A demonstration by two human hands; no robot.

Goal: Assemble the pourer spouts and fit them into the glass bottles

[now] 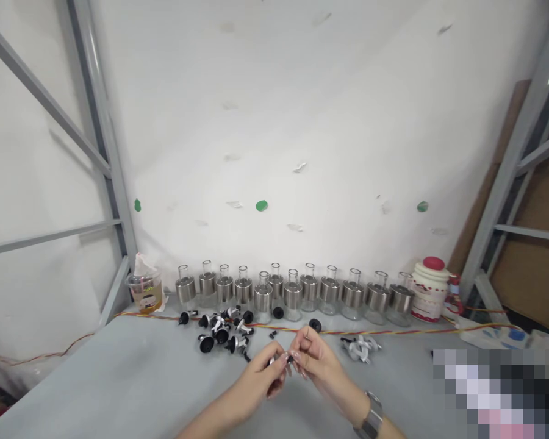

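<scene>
My left hand (265, 372) and my right hand (313, 360) meet above the grey table (119, 378), fingers pinched together on a small black part (289, 359) between them. Its shape is too small to make out. My right wrist wears a metal watch (372, 417). Just beyond the hands lies a heap of black and silver spout caps (222, 332). A small cluster of silver pieces (361, 349) sits to the right. A row of several glass bottles with steel collars (293, 292) stands along the wall.
A plastic cup with amber liquid (145, 292) stands at the left end of the row, a white jar with a red lid (430, 289) at the right. A red-yellow twisted wire (370, 332) runs across the table. Metal rack frames (105, 152) flank both sides.
</scene>
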